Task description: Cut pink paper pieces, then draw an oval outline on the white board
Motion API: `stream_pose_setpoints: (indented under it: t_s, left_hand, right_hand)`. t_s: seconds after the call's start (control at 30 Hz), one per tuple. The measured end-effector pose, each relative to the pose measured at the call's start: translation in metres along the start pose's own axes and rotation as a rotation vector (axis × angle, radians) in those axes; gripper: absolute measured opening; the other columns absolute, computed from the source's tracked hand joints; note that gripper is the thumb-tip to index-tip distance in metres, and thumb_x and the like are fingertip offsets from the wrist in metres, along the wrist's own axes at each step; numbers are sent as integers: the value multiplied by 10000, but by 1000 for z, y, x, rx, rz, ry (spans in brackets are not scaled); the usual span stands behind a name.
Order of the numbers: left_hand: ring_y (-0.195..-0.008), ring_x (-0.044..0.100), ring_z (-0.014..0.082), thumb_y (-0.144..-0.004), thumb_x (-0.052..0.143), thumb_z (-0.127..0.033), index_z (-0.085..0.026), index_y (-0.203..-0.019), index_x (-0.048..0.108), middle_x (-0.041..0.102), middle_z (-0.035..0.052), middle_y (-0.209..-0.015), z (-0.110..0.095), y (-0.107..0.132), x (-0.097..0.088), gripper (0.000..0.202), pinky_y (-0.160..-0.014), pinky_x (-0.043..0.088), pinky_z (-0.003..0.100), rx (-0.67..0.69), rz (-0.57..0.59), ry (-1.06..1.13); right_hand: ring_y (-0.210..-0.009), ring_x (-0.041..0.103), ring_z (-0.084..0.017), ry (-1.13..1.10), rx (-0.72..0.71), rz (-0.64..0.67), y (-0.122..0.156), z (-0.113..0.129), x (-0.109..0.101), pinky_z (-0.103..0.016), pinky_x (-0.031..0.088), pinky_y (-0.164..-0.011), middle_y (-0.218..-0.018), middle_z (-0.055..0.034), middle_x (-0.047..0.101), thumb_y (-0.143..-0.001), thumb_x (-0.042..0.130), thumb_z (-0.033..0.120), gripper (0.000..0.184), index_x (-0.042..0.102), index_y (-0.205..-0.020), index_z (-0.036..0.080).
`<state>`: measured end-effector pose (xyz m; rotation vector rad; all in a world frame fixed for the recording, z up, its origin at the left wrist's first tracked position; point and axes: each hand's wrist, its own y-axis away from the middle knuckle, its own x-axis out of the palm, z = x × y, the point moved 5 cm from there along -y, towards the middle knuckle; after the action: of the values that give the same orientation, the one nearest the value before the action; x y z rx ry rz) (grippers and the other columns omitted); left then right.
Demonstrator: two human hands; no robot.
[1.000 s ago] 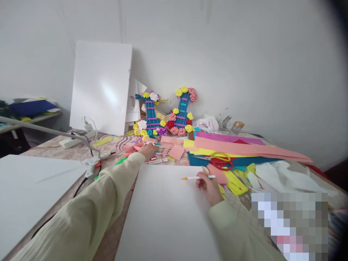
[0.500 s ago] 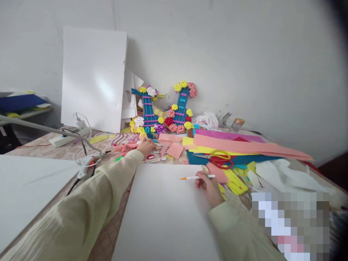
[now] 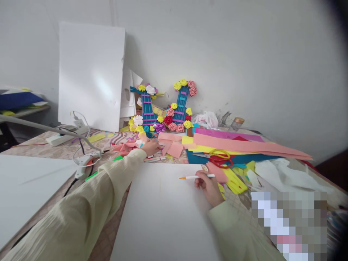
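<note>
Pinched in my right hand [image 3: 208,187] is a slim white pen [image 3: 193,177] with an orange tip that points left. This hand is over the right side of a large white board [image 3: 163,210], which lies flat in front of me. My left hand [image 3: 151,147] reaches past the board's far edge, in among pink paper scraps [image 3: 174,149] and a few thin pens [image 3: 157,159]. Its back faces me and its fingertips are hard to make out, so I cannot tell whether it grips anything.
Two guitar-shaped paper crafts with flowers [image 3: 181,105] lean at the wall, near a standing white board [image 3: 91,76]. Scissors [image 3: 220,158] lie on coloured paper strips [image 3: 244,144] to the right. On the left are a glue gun [image 3: 86,164], a power strip [image 3: 63,136] and another white board [image 3: 32,188].
My left hand has shifted slightly right and toward me, among the scraps and pens. The right hand keeps its hold on the pen, nearly still. The view has tilted a little.
</note>
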<state>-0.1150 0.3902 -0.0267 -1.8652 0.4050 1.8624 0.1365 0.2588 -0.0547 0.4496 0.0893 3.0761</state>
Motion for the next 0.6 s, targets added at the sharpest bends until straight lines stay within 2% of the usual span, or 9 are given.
stream_pose_setpoints:
  t_s: [0.3,0.43,0.6]
  left_hand:
    - [-935,546,193,-835,495,-305,-143,-1067,524,546,81,-1077,22,5,-5,285,-794,458,408,-73,21,-16]
    - [-936,546,192,-836,494,-303,-143,-1061,527,548,80,-1074,22,5,-6,278,-798,456,409,-45,30,-44]
    - [-960,537,199,-837,493,-295,-146,-1063,527,541,81,-1092,22,-1,-6,274,-813,448,419,-66,-29,-70]
  right_hand:
    - [-377,485,-101,13,-11,17,-1,0,0,-187,342,-351,-404,18,534,-656,637,278,163,557,-579,158]
    - [-380,487,-101,11,-11,24,-2,-1,0,-187,341,-350,-413,21,537,-663,632,271,153,557,-587,161]
    - [-377,489,-98,9,-24,18,-2,-2,-1,-187,346,-353,-419,25,537,-670,626,268,148,557,-595,160]
